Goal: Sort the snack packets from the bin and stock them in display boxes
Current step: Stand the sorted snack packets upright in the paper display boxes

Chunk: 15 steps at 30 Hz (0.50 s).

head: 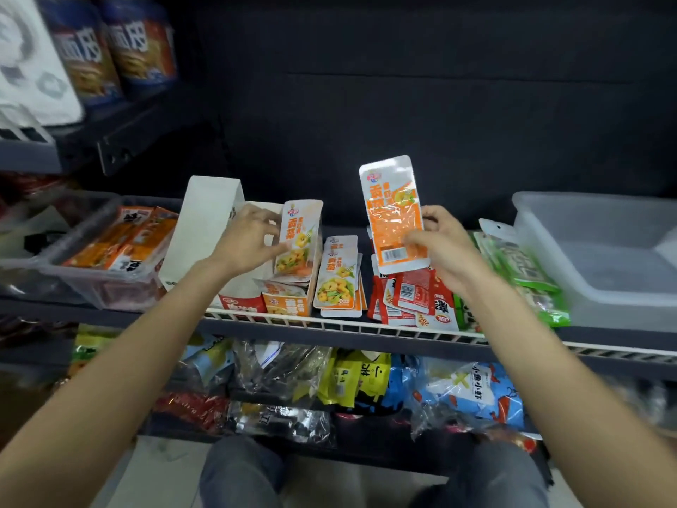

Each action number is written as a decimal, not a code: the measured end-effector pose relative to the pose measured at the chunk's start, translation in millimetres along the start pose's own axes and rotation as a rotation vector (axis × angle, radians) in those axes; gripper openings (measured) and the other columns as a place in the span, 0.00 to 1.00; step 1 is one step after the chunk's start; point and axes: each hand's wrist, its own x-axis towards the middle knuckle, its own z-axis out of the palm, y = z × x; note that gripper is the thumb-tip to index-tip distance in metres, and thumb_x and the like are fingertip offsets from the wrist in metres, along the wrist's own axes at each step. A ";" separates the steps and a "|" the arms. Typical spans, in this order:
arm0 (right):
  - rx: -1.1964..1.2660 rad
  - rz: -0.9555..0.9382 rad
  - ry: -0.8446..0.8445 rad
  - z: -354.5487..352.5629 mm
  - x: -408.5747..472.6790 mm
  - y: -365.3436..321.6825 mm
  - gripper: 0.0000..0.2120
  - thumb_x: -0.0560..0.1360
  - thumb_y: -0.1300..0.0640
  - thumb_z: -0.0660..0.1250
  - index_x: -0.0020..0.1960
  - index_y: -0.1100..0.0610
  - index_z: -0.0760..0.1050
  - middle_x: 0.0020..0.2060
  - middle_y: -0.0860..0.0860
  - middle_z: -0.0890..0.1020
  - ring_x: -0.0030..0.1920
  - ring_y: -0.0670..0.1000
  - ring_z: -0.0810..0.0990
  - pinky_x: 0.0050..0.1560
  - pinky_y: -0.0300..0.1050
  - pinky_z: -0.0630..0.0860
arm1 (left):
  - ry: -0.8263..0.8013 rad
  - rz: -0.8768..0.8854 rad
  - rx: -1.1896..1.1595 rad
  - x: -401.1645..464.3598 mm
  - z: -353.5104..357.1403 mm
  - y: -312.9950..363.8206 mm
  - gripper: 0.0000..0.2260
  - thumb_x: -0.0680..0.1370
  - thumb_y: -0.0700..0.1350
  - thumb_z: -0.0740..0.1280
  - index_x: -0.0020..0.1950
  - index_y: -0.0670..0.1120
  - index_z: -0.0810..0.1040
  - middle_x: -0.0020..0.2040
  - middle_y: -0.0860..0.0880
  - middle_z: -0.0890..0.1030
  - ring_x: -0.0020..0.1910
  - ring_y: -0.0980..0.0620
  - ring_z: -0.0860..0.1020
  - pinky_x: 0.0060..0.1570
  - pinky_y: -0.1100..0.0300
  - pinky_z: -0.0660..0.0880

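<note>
Orange packets went toward the display box (289,302).
Our left hand (249,240) pinched one orange packet (297,236) upright inside the box; our right hand (437,243) gripped another orange packet (394,210) above the loose pile (339,280). We judged the standing packet could topple, or the raised one slip onto the red packets (410,291).

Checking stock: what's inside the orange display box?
Orange packets lie inside the orange box; the left hand holds one upright there. Lower layers are hidden.
</note>
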 end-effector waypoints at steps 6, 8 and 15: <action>-0.125 -0.055 -0.034 51.7 22.1 -9.8 0.11 0.78 0.65 0.56 0.56 0.59 0.74 0.47 0.50 0.81 0.45 0.44 0.79 0.39 0.32 0.76 | 0.072 0.007 0.033 12.1 5.4 -0.2 0.13 0.74 0.53 0.70 0.43 0.43 0.83 0.60 0.47 0.77 0.60 0.46 0.70 0.56 0.51 0.67; -0.093 -0.020 0.033 60.9 33.7 -11.1 0.12 0.77 0.66 0.53 0.51 0.62 0.74 0.49 0.55 0.80 0.50 0.50 0.79 0.52 0.45 0.76 | 0.064 0.001 0.004 17.0 8.3 -5.9 0.13 0.74 0.52 0.71 0.47 0.43 0.84 0.60 0.47 0.78 0.59 0.46 0.70 0.56 0.52 0.67; 0.099 -0.008 -0.082 64.2 53.4 -7.1 0.09 0.79 0.63 0.53 0.55 0.58 0.70 0.46 0.51 0.79 0.47 0.49 0.78 0.56 0.49 0.76 | -0.140 0.221 0.136 11.4 -1.1 -18.3 0.11 0.70 0.55 0.73 0.52 0.57 0.83 0.70 0.56 0.67 0.67 0.48 0.60 0.61 0.53 0.55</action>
